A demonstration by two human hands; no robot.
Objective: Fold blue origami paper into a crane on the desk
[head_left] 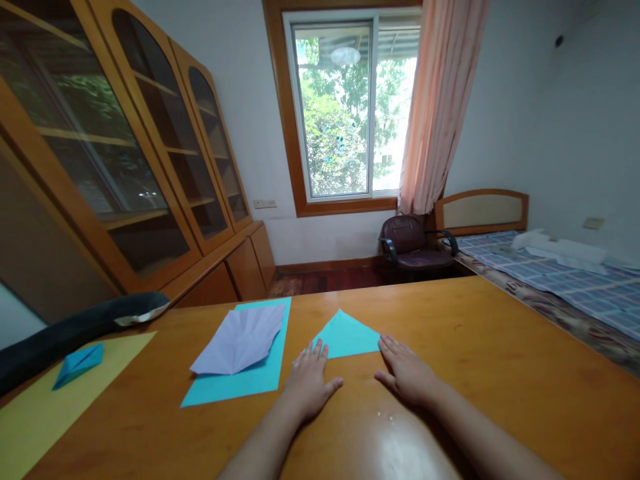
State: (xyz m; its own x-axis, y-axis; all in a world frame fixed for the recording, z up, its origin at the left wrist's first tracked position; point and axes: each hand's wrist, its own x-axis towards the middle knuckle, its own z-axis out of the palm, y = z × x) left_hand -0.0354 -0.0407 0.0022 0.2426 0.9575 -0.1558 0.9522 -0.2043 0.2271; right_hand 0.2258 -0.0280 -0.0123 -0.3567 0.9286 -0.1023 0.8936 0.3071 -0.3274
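A turquoise paper triangle (345,335) lies flat on the wooden table (500,373). My left hand (307,383) rests palm down with its fingertips on the triangle's near left corner. My right hand (407,372) lies flat with its fingertips at the triangle's near right corner. Neither hand grips anything. Left of my hands a pleated lavender sheet (240,340) lies on top of a flat turquoise sheet (250,383).
A yellow sheet (45,407) at the table's left carries a small blue folded piece (79,362). A dark padded object (65,330) lies along the left edge. Beyond the table stand a glass-door cabinet (125,167), a chair (413,243) and a bed (575,280).
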